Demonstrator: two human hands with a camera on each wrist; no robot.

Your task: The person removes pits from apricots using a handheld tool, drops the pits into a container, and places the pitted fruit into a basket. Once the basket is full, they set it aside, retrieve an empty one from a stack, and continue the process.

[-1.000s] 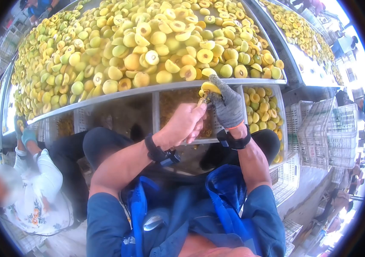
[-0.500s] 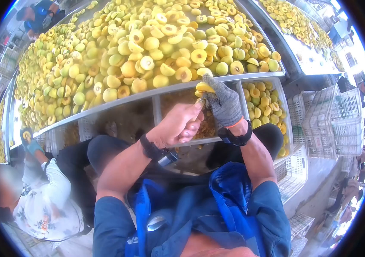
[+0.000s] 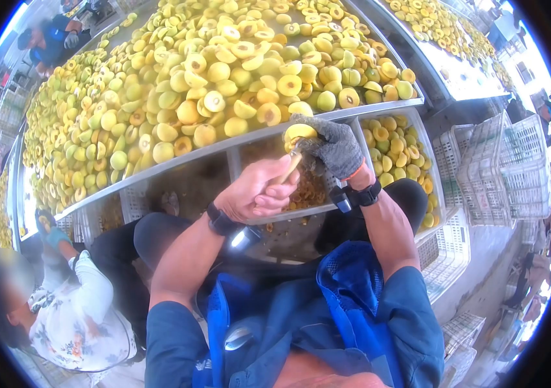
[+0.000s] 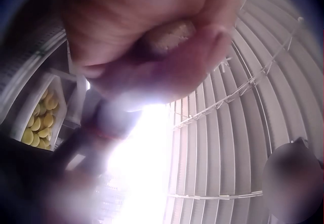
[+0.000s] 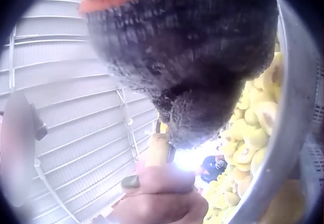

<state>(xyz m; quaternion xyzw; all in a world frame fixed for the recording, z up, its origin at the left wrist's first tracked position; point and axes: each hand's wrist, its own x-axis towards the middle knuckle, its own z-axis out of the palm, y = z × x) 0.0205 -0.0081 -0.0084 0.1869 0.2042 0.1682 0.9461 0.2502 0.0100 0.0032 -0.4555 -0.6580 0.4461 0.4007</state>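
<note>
My bare left hand (image 3: 259,189) grips a small tool (image 3: 290,169) by its pale wooden handle; the handle's butt end (image 4: 174,35) shows within the curled fingers in the left wrist view. Its working tip is at the peach half and mostly hidden. My right hand (image 3: 335,147), in a grey knit glove with an orange cuff, holds a yellow peach half (image 3: 301,133) between thumb and fingers, just in front of the table's metal edge. In the right wrist view the glove covers most of the fruit, and the tool's handle (image 5: 158,149) rises from the bare thumb towards it.
A metal-rimmed table (image 3: 223,143) heaped with halved peaches (image 3: 159,110) lies ahead. Below its edge are a bin of scraps (image 3: 304,191) and a crate of peach halves (image 3: 397,152). White crates (image 3: 502,171) stack at right; another person (image 3: 75,310) sits at left.
Both hands have shifted slightly left in the head view. The gloved hand has turned, so the peach half shows more of its rounded face; the tool's handle is more visible.
</note>
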